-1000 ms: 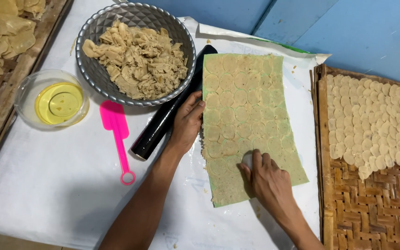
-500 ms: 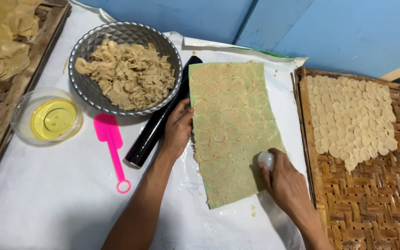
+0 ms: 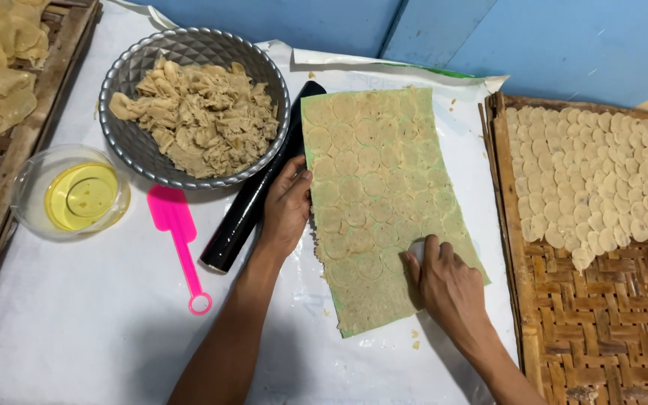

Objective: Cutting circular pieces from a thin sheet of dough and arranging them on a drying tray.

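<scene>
Head view: a flat sheet of dough (image 3: 384,202) is lying in the middle of a white cloth (image 3: 76,330). The sheet is covered in round cut marks, row after row. The right hand (image 3: 448,281) is pressing down on the lower right part of the sheet. Its fingers are curled over a small pale round cutter (image 3: 417,249), and only a bit of the cutter is showing, so how tight the hold is cannot be told. The left hand (image 3: 286,206) is lying flat and open along the left edge of the sheet, with its fingertips touching the dough. It is holding nothing.

A black roller (image 3: 253,199) is lying just beside the left hand, slanting up along the sheet's left side. A pink scraper (image 3: 178,240) is lying near the roller, to its left. A grey metal bowl (image 3: 193,52) full of dough scraps (image 3: 196,112) is sitting above the scraper. A clear bowl (image 3: 28,180) of yellow oil (image 3: 80,196) is sitting to the left of the scraper. A woven tray (image 3: 601,315) is sitting to the right of the sheet, with many small dough rounds (image 3: 586,180) laid close together on its upper part. More dough pieces (image 3: 1,67) are lying on another tray at the far left.
</scene>
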